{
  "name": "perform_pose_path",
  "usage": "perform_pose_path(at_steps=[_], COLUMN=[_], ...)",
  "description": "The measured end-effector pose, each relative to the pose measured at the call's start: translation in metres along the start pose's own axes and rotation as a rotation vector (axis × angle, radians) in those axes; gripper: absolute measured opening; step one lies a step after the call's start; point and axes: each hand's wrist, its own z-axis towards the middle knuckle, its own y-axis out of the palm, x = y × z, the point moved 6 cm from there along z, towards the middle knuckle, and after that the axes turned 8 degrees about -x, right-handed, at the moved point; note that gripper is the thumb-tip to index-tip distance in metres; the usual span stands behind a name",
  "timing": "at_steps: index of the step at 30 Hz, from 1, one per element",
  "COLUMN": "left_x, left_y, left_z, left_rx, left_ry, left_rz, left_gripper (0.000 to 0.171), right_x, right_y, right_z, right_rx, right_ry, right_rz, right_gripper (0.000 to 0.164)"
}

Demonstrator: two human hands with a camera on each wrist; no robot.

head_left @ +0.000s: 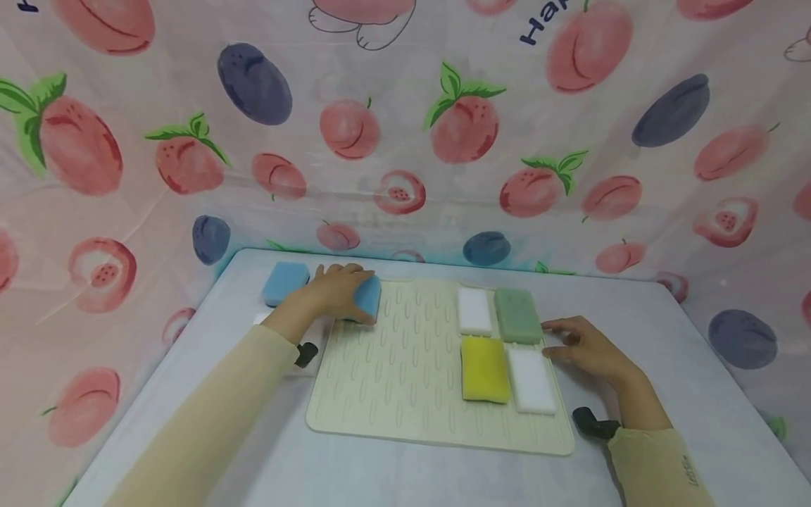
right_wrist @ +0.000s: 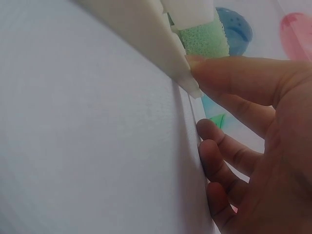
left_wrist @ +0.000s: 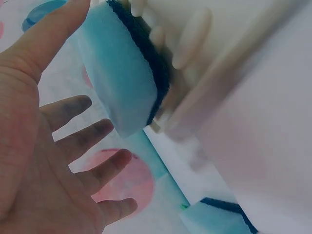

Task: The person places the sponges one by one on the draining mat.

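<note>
A blue sponge (head_left: 369, 296) with a dark scouring layer, which shows in the left wrist view, sits at the far left corner of a cream ridged mat (head_left: 405, 394). My left hand (head_left: 338, 290) is over it with fingers spread, its thumb close to the foam; contact cannot be told. My right hand (head_left: 586, 345) is at the mat's right edge, where its thumb (right_wrist: 234, 75) touches the rim and the other fingers are loosely bent. Beside it on the mat lie a green sponge (head_left: 518, 315), a yellow sponge (head_left: 484, 370) and two white sponges, one far (head_left: 474, 311), one near (head_left: 532, 381).
Another blue sponge (head_left: 285, 283) lies on the white table (head_left: 367, 472), left of the mat. Pale items (head_left: 303, 370) under the left forearm are partly hidden. Fruit-printed cloth (head_left: 405, 141) hangs behind the table. A dark strap piece (head_left: 594, 424) is at the right wrist.
</note>
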Motion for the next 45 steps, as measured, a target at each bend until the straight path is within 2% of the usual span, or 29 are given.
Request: perform_pose_path(at_steps=[7,15,26,33,45], left_x=[-0.009,-0.018,-0.024,-0.032,-0.041], left_y=[-0.002,0.002,0.004,0.009,0.023], left_z=[-0.013,-0.028,-0.055,-0.07,-0.088], left_rx=[0.017,0.02,0.032,-0.003,0.012], left_ry=[-0.009,0.016,0.039,0.026,0.014], left_rz=[0.022,0.047,0.054,0.028,0.037], left_gripper=[0.103,0.101,0.097,0.092,0.091], right_x=[0.0,0.0,-0.001,0.0,0.0], right_y=[-0.002,-0.001,-0.002,-0.002,0.0], right_z=[0.0,0.0,0.0,0.001,0.001], right_rx=[0.005,0.009,0.014,0.011,0.008], right_ry=[0.0,-0.013,-0.024,-0.018,-0.008], right_rz=[-0.002,0.005,-0.001,0.002,0.0], right_gripper=[0.06,0.059,0.059,0.059,0.059])
